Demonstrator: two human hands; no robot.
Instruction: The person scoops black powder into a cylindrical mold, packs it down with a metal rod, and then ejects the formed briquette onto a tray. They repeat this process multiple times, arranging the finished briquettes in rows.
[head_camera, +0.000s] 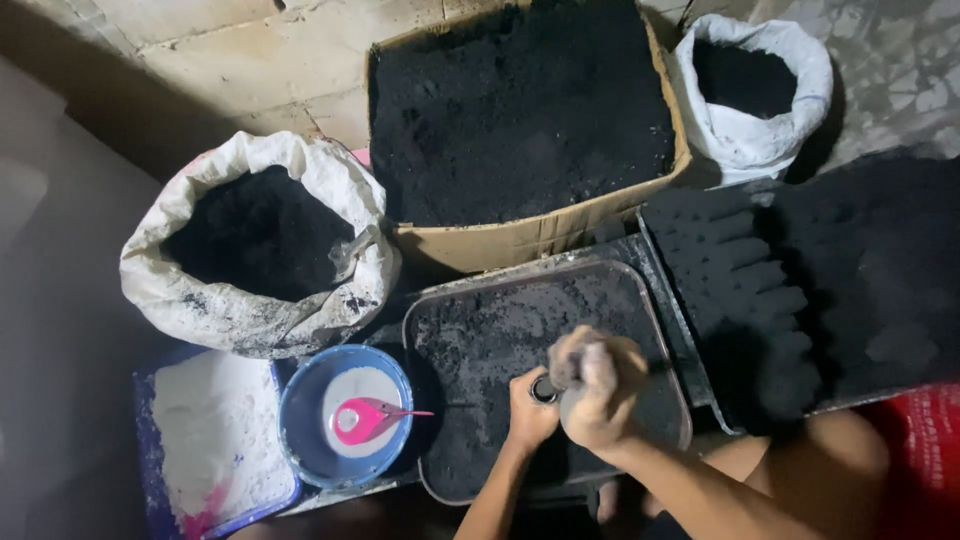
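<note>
My left hand (528, 412) grips a small dark metal tube (546, 389) upright over a metal tray (430, 310) dusted with black powder. My right hand (597, 388), smeared with the powder, is cupped over the top of the tube; I cannot see what lies under its palm. Both hands sit at the tray's near right part. To the right lies a dark board (700, 300) carrying rows of black pressed cones (745, 290).
A cardboard box of black powder (520, 110) stands behind the tray. A white sack of black powder (255, 240) is at left, another white sack (750, 85) at back right. A blue bowl (300, 420) holds a pink scoop (362, 418); a tub of white powder (210, 440) sits beside it.
</note>
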